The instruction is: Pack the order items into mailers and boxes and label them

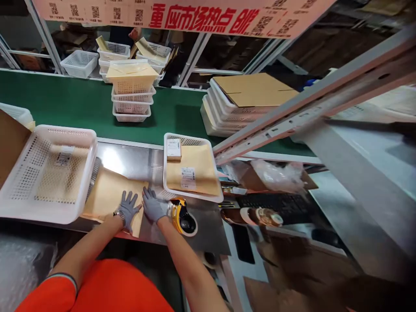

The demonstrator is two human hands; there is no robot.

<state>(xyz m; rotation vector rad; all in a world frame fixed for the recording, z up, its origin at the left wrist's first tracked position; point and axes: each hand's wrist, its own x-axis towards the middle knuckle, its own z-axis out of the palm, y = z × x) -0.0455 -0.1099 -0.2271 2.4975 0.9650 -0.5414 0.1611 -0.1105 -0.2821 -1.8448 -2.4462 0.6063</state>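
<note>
A tan padded envelope (105, 193) lies flat on the metal worktop. My left hand (128, 211), in a grey glove, presses on it with fingers spread. At the envelope's right edge rests my right hand (152, 205), also gloved, its fingers stretched out and laid flat. Just right of that hand sits a yellow and black tape dispenser (183, 216), close to the wrist. Behind it a white basket (166, 177) holds another tan envelope (204, 167) with a label and a small labelled box (174, 148). Neither hand grasps anything.
To the left, a large white basket (81, 173) contains a labelled envelope. A green conveyor (182, 108) runs behind the worktop, bearing stacked baskets (131, 106) and a pile topped with cardboard (256, 86). A slanting metal post (292, 108) stands at right, near a phone (243, 245).
</note>
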